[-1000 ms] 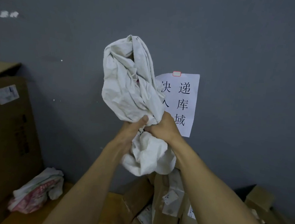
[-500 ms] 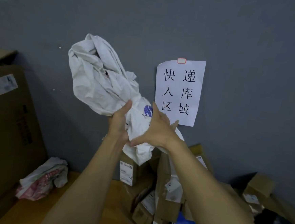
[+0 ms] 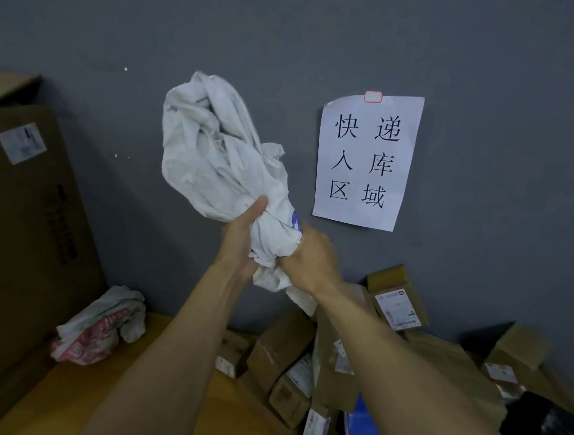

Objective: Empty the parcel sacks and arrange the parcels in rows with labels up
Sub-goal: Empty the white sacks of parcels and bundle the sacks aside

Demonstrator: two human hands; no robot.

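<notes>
A crumpled white sack (image 3: pixel 215 156) is held up in front of the grey wall, bunched into a wad. My left hand (image 3: pixel 241 234) grips its lower part from the left, thumb up along the cloth. My right hand (image 3: pixel 309 260) grips the bottom of the wad from the right, fingers curled into it. Below lies a loose heap of brown cardboard parcels (image 3: pixel 301 366) on the wooden surface, several with white labels showing, and one upright box (image 3: pixel 397 300) leans on the wall. A second crumpled sack (image 3: pixel 102 323), white and pink, lies at the left.
A large brown carton (image 3: pixel 20 224) stands at the left. A paper sign (image 3: pixel 367 160) hangs on the wall. A black bag (image 3: pixel 544 423) and a blue parcel (image 3: pixel 362 425) lie among the boxes at the right. The orange-brown wooden surface (image 3: pixel 167 414) shows at the bottom left.
The sack has moved left and down away from the sign. My right hand, open against it half a second ago, now grips its bottom. The view has tilted down over more parcels.
</notes>
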